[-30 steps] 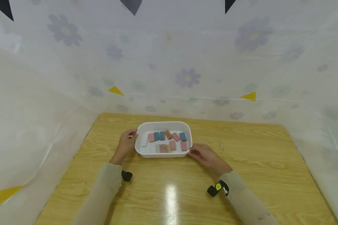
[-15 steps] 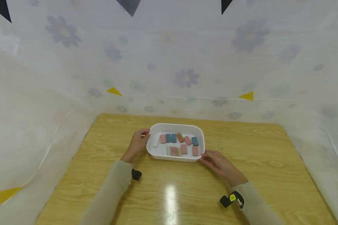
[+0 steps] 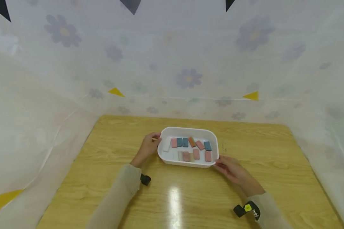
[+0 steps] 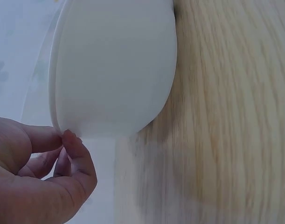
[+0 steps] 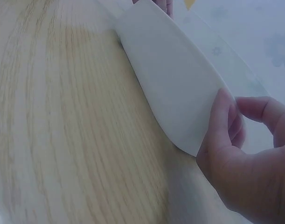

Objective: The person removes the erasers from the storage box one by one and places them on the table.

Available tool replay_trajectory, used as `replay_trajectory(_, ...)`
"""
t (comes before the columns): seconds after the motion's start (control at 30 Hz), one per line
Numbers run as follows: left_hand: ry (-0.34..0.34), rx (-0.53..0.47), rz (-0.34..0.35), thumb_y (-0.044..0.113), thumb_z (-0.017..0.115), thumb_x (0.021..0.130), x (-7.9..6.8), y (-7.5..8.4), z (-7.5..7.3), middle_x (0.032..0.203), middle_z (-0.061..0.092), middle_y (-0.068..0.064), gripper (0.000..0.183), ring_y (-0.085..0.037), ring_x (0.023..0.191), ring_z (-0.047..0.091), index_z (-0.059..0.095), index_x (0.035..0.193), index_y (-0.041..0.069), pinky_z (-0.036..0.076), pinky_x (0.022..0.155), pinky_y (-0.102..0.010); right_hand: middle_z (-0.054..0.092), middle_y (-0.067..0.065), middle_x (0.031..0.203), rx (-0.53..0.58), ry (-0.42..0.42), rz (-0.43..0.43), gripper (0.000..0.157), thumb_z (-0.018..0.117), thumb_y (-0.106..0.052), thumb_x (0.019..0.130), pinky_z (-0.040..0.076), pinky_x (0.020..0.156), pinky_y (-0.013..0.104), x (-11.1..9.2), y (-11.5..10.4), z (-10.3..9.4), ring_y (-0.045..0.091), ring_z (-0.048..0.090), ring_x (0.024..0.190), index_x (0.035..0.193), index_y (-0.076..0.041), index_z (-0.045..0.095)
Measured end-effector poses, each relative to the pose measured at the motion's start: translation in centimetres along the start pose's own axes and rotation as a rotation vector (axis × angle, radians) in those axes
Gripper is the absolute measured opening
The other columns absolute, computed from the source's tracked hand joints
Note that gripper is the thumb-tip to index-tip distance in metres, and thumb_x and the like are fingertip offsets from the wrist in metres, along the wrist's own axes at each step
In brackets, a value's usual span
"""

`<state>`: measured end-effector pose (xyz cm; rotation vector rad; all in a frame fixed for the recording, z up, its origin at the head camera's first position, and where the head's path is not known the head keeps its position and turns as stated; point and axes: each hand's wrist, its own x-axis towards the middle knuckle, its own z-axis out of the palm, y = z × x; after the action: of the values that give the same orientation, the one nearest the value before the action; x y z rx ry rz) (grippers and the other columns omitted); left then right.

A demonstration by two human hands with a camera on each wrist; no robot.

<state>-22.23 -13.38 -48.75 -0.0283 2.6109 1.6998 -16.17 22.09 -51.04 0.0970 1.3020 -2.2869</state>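
A white rounded rectangular tray (image 3: 186, 164) sits low over the wooden table in the head view. My left hand (image 3: 149, 146) pinches its rim at the left end, thumb and fingertip meeting on the edge in the left wrist view. At the front right corner, my right hand (image 3: 235, 171) grips the rim between thumb and fingers. Inside lie several small flat blocks: pink (image 3: 174, 143), blue (image 3: 207, 146), cream (image 3: 191, 157), one orange (image 3: 191, 142) and a longer white piece (image 3: 167, 145) at the left. The tray's outer wall (image 4: 116, 65) fills much of the left wrist view.
The wood-grain table (image 3: 275, 165) extends around the tray, with a light glare near its front. A pale flowered sheet (image 3: 160, 63) encloses the back and sides. Yellow triangles (image 3: 116, 92) mark the sheet. Black cameras (image 3: 145, 179) are strapped at both wrists.
Both hands have shifted the tray to the right and slightly toward the front. The blocks have travelled with it in the same arrangement, and both grips are kept.
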Motion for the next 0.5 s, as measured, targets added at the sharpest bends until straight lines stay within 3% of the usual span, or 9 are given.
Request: replay_trajectory(0.5,-0.019,0.003,0.027,0.006,0.057,0.091,-1.4,1.0,2.2,0.105,0.059,-0.013,0.026,-0.022,0.087,0.058,0.059,0.116,-0.002,0.05,0.072,-0.03,0.061,0.008,0.11,0.019,-0.061,-0.027,0.032,0.032,0.008,0.096,0.045,0.087,0.026,-2.6,-0.5,-1.8,0.016,0.06,0.097,0.103,0.004,0.063)
